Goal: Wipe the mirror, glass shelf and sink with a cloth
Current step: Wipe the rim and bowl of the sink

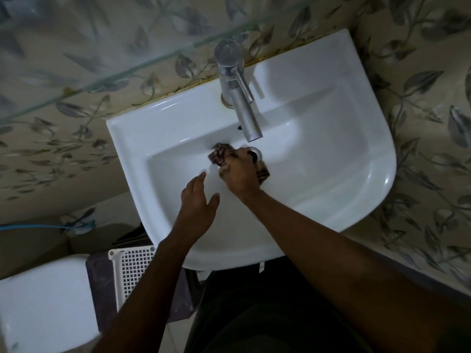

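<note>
White porcelain everywhere in the head view, so we're clearly on the sink part of the job right now. The right hand is gripping a bunched-up brown patterned cloth and pressing it down into the bottom of the basin, right at the drain and just below the tip of the tap. Fingers are curled round the cloth, with a bit of it poking out on both sides of the hand.

The left hand is holding nothing. Its fingers are lying relaxed and straight, and it's hovering over the near part of the basin, just beside the right wrist. Can't tell if it's actually touching the porcelain.

My guess is the next move is working the cloth outward from the drain, up the basin walls, around the rim and round the tap base, where there's some yellowish grime along the wall joint.

The cloth itself is looking dark, crumpled and soft, probably damp, though the light's too dim to say. The glass shelf is running diagonally above the tap, against the leafy wallpaper. No mirror showing in this shot.
</note>
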### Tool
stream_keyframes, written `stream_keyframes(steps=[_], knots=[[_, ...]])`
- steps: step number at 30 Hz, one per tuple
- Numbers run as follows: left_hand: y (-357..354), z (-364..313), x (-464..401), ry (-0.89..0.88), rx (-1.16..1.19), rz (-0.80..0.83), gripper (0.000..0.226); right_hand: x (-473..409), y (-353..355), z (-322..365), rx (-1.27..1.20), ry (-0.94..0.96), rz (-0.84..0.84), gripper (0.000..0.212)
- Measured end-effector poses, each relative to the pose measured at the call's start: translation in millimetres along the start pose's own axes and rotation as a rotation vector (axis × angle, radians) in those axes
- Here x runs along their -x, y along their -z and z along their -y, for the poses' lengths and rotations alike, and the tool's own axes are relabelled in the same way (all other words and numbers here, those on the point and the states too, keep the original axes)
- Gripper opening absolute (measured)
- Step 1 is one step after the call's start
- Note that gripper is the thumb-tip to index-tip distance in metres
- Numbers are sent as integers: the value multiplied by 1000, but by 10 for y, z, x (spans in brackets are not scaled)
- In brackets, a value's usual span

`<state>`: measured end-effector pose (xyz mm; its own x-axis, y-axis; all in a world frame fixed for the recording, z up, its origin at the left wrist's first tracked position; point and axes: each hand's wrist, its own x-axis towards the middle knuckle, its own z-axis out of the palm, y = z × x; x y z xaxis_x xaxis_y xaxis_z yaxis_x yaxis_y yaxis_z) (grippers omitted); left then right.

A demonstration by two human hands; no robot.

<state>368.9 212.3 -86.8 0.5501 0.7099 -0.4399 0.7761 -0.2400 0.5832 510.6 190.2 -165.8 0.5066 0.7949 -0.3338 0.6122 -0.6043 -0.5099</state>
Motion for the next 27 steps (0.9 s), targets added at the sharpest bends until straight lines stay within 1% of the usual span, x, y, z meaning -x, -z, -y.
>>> stream_keyframes(steps=[2,3,4,5,7,8,9,10,11,12,15,16,17,18,19,20,23,24,25,27], knots=[[58,-2,36,-26,21,-55,58,95,-67,396,-155,78,148,20],[104,-5,67,-21,48,-94,59,126,-107,539,-180,124,165,16],[158,-2,99,-14,79,-146,59,158,-124,607,-178,198,170,15],[212,16,132,-20,90,-207,58,187,-106,648,-190,227,180,15],[314,65,192,-46,71,-316,55,194,-76,646,-236,196,184,15],[357,89,214,-45,61,-346,54,168,-81,595,-202,166,194,14],[394,106,236,-33,58,-353,53,143,-120,540,-227,90,232,18],[423,125,246,-18,57,-345,53,138,-157,493,-220,11,228,23],[450,139,257,-5,58,-335,53,148,-168,515,-218,-50,202,22],[481,150,259,7,61,-329,53,187,-168,599,-244,-69,200,20],[577,173,274,31,65,-340,54,268,-242,817,-276,122,123,23],[605,190,279,28,70,-341,54,304,-228,865,-242,186,117,19],[630,206,289,26,79,-339,54,349,-182,888,-223,226,149,13],[651,225,306,32,97,-339,54,393,-165,858,-210,268,166,13],[669,247,329,42,124,-346,54,422,-193,773,-193,260,180,19],[688,270,346,56,155,-357,54,470,-211,673,-188,221,182,21],[754,343,391,108,232,-415,51,575,-228,640,-193,17,184,24],[778,366,405,117,247,-438,50,622,-242,716,-224,11,201,23],[802,380,423,115,258,-462,49,684,-252,814,-304,27,217,22],[849,399,459,99,280,-516,44,871,-244,1019,-470,147,216,22]])
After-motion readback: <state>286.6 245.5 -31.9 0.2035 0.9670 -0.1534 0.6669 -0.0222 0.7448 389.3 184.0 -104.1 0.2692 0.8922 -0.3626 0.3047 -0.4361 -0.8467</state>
